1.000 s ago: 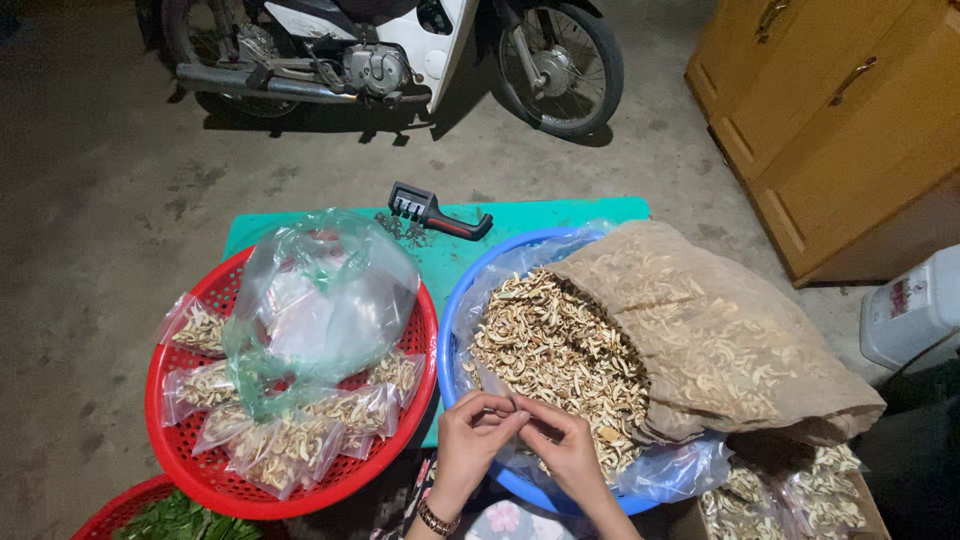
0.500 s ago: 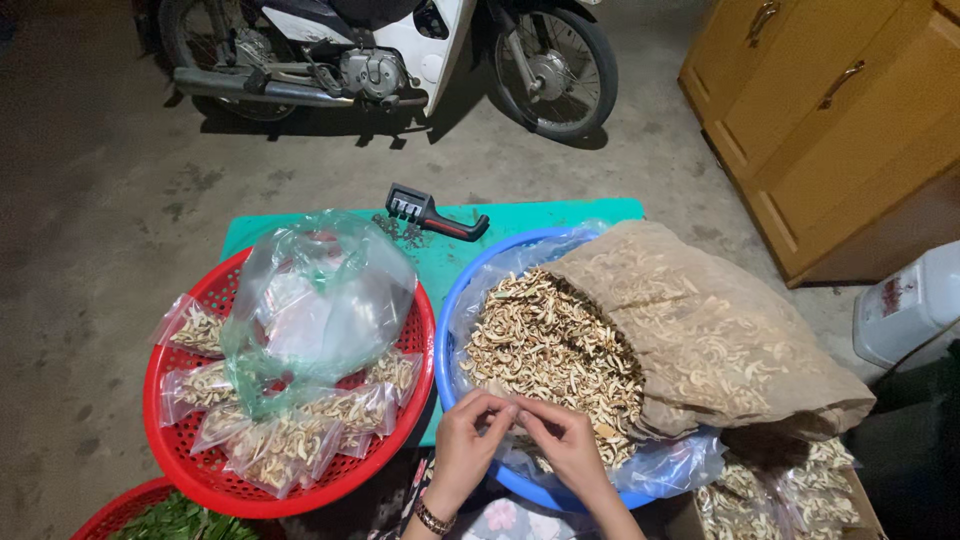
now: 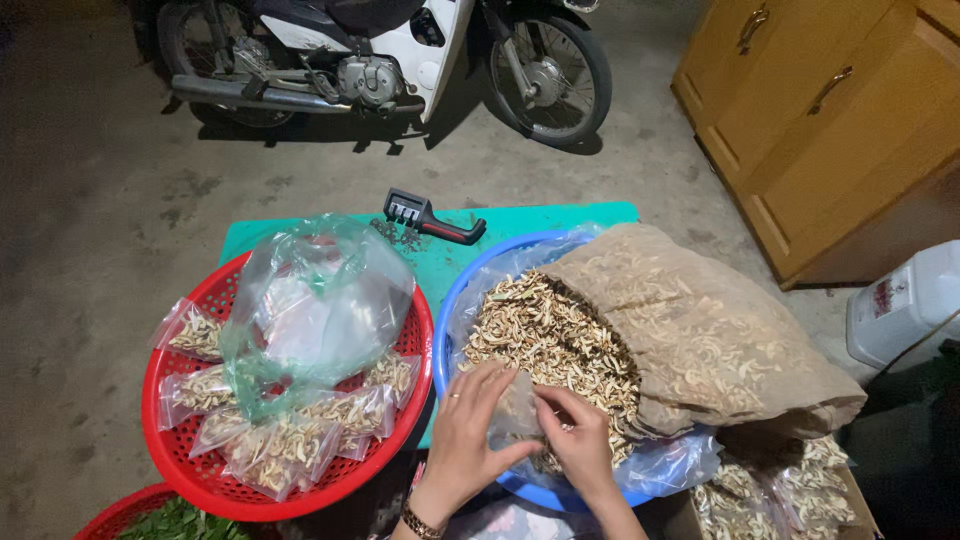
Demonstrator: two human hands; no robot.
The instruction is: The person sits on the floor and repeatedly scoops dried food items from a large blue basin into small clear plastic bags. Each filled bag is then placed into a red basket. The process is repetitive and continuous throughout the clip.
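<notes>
My left hand [image 3: 468, 437] and my right hand [image 3: 577, 441] together pinch a small clear plastic bag [image 3: 513, 412] at the near rim of a blue basin [image 3: 447, 330]. The basin holds a heap of pale dried slices [image 3: 545, 335] spilling from a big, thin brown sack [image 3: 700, 330]. Left of it stands a red perforated basket [image 3: 165, 440] with several small filled bags [image 3: 290, 445] and a large crumpled clear bag [image 3: 315, 305] on top.
Both bowls sit on a teal table [image 3: 530, 215] with a black and red hand tool [image 3: 430, 215]. A motorbike [image 3: 390, 50] is parked behind, a wooden cabinet [image 3: 830, 110] and a white jug [image 3: 905, 300] at right. More filled bags [image 3: 790, 495] lie lower right; a second red basket with greens [image 3: 170, 520] lower left.
My hands have shifted slightly over the slices at the basin's near rim, and the small bag between them now stands more open and upright.
</notes>
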